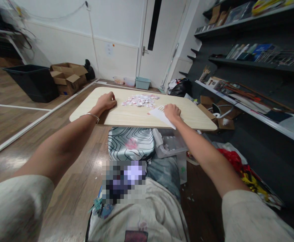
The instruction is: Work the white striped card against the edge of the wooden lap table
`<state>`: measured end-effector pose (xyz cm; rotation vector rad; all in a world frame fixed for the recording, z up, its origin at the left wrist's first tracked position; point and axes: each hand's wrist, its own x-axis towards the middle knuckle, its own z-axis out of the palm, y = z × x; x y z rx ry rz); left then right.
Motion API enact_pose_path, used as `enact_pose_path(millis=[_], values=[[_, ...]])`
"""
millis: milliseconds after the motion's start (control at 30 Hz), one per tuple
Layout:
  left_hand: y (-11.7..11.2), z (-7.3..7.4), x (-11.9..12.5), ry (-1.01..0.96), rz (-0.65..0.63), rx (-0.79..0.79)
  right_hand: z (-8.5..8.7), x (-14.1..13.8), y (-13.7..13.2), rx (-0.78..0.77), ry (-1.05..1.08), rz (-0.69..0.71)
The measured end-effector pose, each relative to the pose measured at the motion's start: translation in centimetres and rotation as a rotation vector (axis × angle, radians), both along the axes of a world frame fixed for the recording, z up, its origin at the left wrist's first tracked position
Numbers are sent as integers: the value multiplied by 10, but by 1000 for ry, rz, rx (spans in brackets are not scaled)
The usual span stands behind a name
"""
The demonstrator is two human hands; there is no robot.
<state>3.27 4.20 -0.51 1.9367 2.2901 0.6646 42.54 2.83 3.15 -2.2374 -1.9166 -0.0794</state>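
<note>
My left hand (107,101) rests on the left part of a pale wooden tabletop (134,120), its fingers curled in a pinch. Whatever may be between those fingertips is hidden or too small to make out. On the right, my right hand (172,112) is closed over the edge of a white paper sheet (160,115), which lies slanted with one corner over the table's near edge. Slots show at the sheet's far end. Between the hands and a little beyond them spreads a heap of small white and pinkish paper pieces (140,100).
Below the table edge are a patterned cloth bag (130,144) and a clear plastic bin (170,143). Dark shelves (252,77) line the right side. A black bin (35,84) and cardboard boxes (68,75) stand at the left; a teal tub (142,82) sits by the door.
</note>
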Motion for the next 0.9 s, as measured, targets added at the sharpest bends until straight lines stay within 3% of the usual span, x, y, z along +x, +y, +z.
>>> enact_pose_path(millis=[367,567,900], values=[[0,-2,0,20,-10,3,8,-40,-6,-3,-52,200],[-1,0,2,-6,-4,-2,25,-38,-9,25,-72,209],[-4,2,3,5,-11,-14,32,-35,-16,37,-92,221]])
